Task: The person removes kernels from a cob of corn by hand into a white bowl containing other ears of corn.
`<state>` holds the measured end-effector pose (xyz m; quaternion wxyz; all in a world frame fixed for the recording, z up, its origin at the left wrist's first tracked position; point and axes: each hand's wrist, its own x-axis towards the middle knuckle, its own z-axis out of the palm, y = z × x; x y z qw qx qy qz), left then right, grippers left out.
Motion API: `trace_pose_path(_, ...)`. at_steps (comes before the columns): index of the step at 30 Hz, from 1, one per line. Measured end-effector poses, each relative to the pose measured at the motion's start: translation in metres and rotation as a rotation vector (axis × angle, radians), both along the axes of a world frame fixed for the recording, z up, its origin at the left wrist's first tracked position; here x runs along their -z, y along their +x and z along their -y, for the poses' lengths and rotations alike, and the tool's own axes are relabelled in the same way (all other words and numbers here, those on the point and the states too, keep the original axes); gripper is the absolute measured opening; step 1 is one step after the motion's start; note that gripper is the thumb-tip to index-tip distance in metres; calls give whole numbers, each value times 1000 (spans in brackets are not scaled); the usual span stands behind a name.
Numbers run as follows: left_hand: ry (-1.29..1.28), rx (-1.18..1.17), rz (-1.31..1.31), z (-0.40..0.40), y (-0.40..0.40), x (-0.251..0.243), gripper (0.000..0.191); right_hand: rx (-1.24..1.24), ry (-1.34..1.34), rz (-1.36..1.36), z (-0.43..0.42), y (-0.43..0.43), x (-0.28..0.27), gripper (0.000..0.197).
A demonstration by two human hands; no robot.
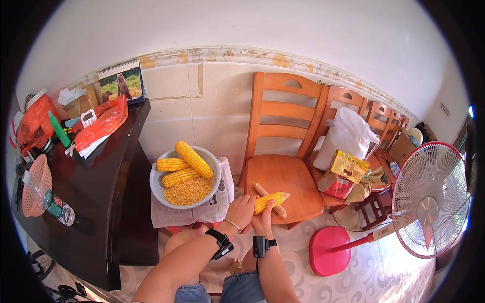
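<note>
My right hand (264,221) holds a yellow corn cob (269,202) from below, its thumb along the side. The fingers of my left hand (242,213) are curled over the cob's near end; the kernels under them are hidden. Below and behind this cob, a stripped corncob (280,211) lies on the seat of a wooden chair (282,166), partly covered by the held one. Left of my hands, a grey bowl (154,185) contains three whole corn cobs (194,159) and a heap of loose kernels (188,192).
Newspaper (163,217) lies under the bowl. A dark table (102,181) at left bears a plastic bottle (57,206), a pink basket (38,166), red bags (110,121) and a calendar (121,85). At right stand a pedestal fan (428,208) and chairs with a white sack (344,136).
</note>
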<state>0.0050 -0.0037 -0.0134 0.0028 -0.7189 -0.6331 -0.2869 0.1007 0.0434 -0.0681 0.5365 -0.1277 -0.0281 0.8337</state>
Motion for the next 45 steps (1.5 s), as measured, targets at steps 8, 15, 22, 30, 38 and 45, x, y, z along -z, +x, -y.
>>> trace_pose_path(8, 37, -18, -36, -2, -6, -4, 11, -43, 16, -28, -4, 1, 9, 53)
trace_pose_path(15, -40, -228, 153, -12, -54, -23, 11, -5, -42, -70, -5, 4, 7, 52)
trace_pose_path(22, -172, -644, 158, -7, -149, -9, 19, 5, 8, -42, 0, 0, 1, 51)
trace_pose_path(30, -211, -868, 130, 6, -166, -12, 23, 11, -17, -45, -2, -1, 9, 49)
trace_pose_path(38, -103, -317, 562, -15, -97, 0, 23, 21, 122, 39, -4, -2, 11, 55)
trace_pose_path(45, -745, 33, 548, -13, -36, 27, 62, -24, 138, 182, -11, -5, 35, 55)
